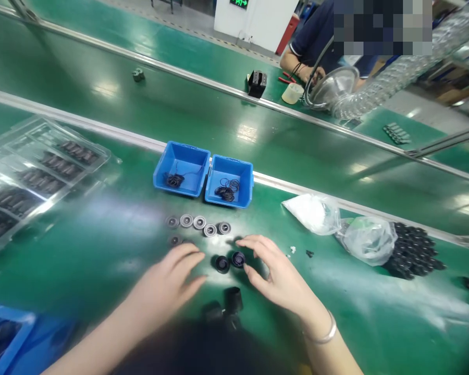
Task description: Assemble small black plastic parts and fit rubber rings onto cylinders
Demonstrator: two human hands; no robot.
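Observation:
My left hand (166, 284) is over the green table with its fingers apart and nothing in them. To its right stand two black round caps (222, 264), side by side. My right hand (275, 271) is open, thumb and fingers spread around the right-hand black cap (238, 259); whether the thumb touches it I cannot tell. Several grey ringed discs (199, 223) lie in a loose row beyond the hands, with another (174, 240) partly behind my left hand. Closer to me is a black cylindrical part (233, 299), among other dark parts that are blurred.
Two blue bins (229, 161) hold thin black rings. A clear compartment tray (105, 156) with dark parts lies left. Plastic bags (315, 213) and a pile of black parts (414, 250) are at right. A blue crate (23, 317) stands lower left. Across the rail, a person (312, 47) works.

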